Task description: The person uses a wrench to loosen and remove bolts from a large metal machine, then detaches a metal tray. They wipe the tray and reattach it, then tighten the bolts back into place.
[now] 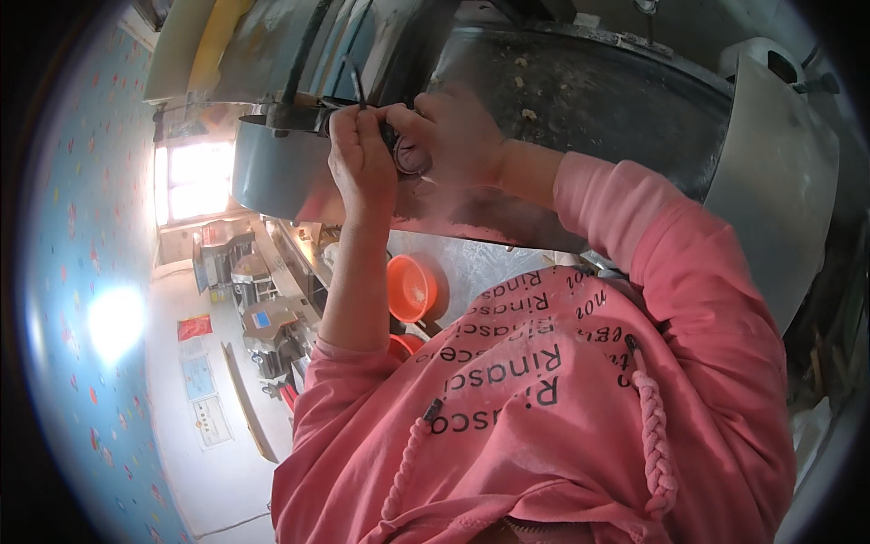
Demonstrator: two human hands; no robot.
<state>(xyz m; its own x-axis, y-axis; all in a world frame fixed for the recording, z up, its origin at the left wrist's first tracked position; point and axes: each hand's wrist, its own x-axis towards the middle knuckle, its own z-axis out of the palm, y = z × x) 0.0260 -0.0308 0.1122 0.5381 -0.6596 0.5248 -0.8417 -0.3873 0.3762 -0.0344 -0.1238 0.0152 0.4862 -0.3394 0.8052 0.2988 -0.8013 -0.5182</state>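
Both my hands meet at the left end of a grey metal machine with a long dark bed (pixel 589 104). Fingers pinched together, my left hand (pixel 362 168) grips a thin dark rod (pixel 355 82) that sticks up past the fingertips. My right hand (pixel 462 136), slightly blurred, is closed with its fingers bent toward the left one. Just under its thumb is a small dark ring-shaped part (pixel 410 156); what the right fingers hold is hidden. Beside my left hand is the machine's rounded grey-blue housing (pixel 281 177).
Scattered pale crumbs (pixel 528 114) lie on the dark bed. A curved grey panel (pixel 770 190) stands at the right. Below the machine is an orange basin (pixel 411 287). Boxes and equipment (pixel 267 317) line the left, near a bright window (pixel 195 181) and a patterned blue wall (pixel 91 227).
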